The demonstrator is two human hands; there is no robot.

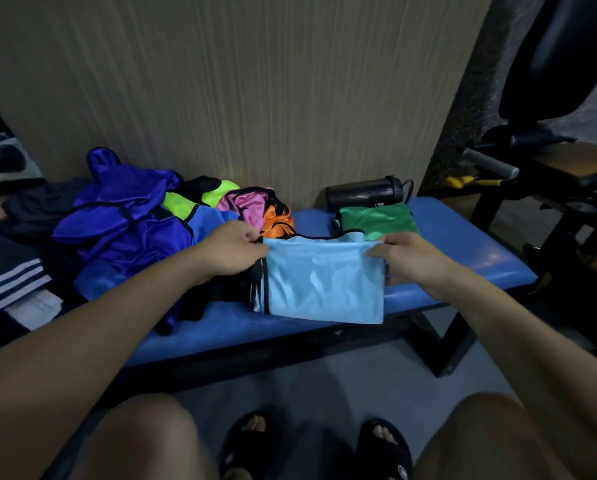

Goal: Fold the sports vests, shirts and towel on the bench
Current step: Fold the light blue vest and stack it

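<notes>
The left hand (pixel 231 249) is pinching the upper left corner of the light blue vest (pixel 324 282), its fingers curled over the black-trimmed edge; the right hand (pixel 408 259) is pinching the vest's upper right edge, thumb on top and fingers tucked under the cloth; the vest is lying folded into a rough rectangle on the blue bench (pixel 463 247), near its front edge, with black trim running along its left side and top; just behind the light blue vest a green vest (pixel 376 220) is lying folded flat, touching its far right corner; behind the green vest a dark bottle (pixel 363 192) is lying on its side against the wall; to the left of the light blue vest an orange vest (pixel 278 220) and a pink vest (pixel 245 202) are lying crumpled, with a neon yellow vest (pixel 217 192) further left; beyond those a heap of dark blue vests (pixel 127 216) is spreading over the bench's left end.
</notes>
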